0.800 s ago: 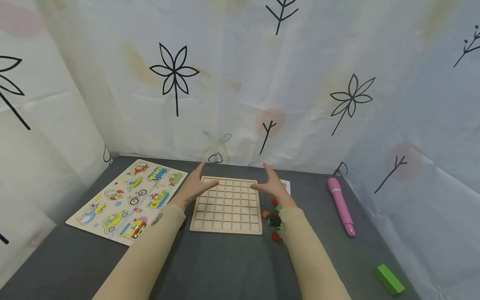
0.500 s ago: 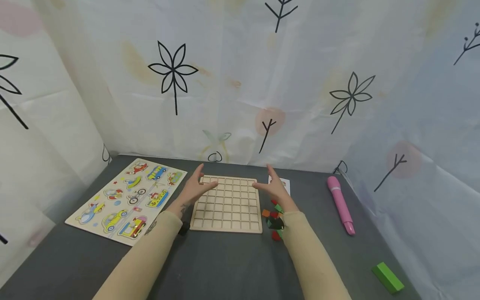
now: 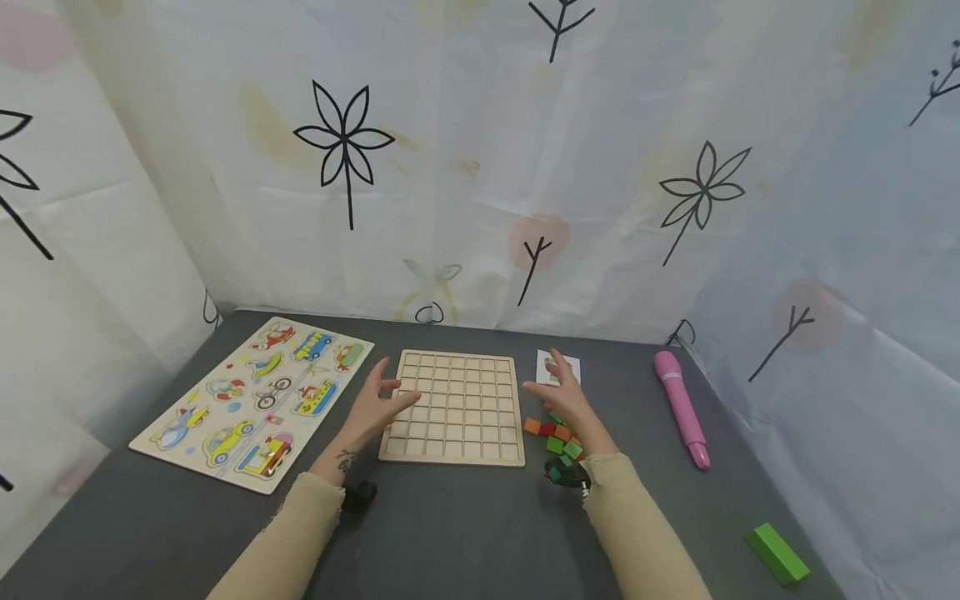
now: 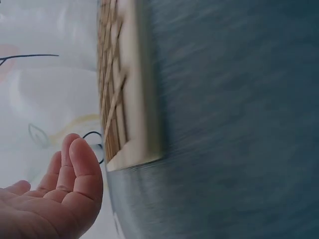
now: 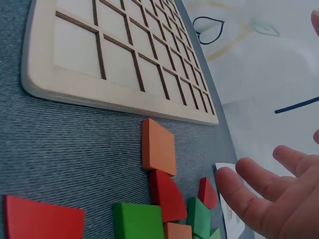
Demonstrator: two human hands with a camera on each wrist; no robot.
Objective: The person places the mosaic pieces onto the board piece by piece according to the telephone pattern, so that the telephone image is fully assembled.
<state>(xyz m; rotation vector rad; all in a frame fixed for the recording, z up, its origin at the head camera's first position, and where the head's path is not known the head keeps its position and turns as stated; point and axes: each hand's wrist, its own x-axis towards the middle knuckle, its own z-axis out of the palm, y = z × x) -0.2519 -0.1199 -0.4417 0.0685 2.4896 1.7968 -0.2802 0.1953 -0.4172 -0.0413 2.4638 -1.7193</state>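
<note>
My left hand (image 3: pixel 371 410) hovers by the left side of a wooden grid board (image 3: pixel 457 408), thumb spread from the fingers, holding nothing. Opposite it, my right hand (image 3: pixel 572 404) is held over the right side, between the board and a white printed card (image 3: pixel 543 368), with nothing in its grasp. Beneath that hand lies a cluster of small red, orange and green blocks (image 3: pixel 555 445). The right wrist view shows an orange block (image 5: pixel 159 148), a red quarter-round piece (image 5: pixel 168 196) and a green block (image 5: pixel 138 220) beside the board. The board's grid squares hold no blocks.
A wooden vehicle puzzle board (image 3: pixel 247 407) lies at the left. On the right are a pink pen-shaped object (image 3: pixel 681 408) and, nearer me, a green rectangular block (image 3: pixel 777 554). Patterned white cloth (image 3: pixel 450 208) rises behind and beside the grey table (image 3: pixel 450 533).
Both hands have drawn back toward me and moved farther apart. More of the grid board, the card and the small blocks shows now. The objects on the table stay put.
</note>
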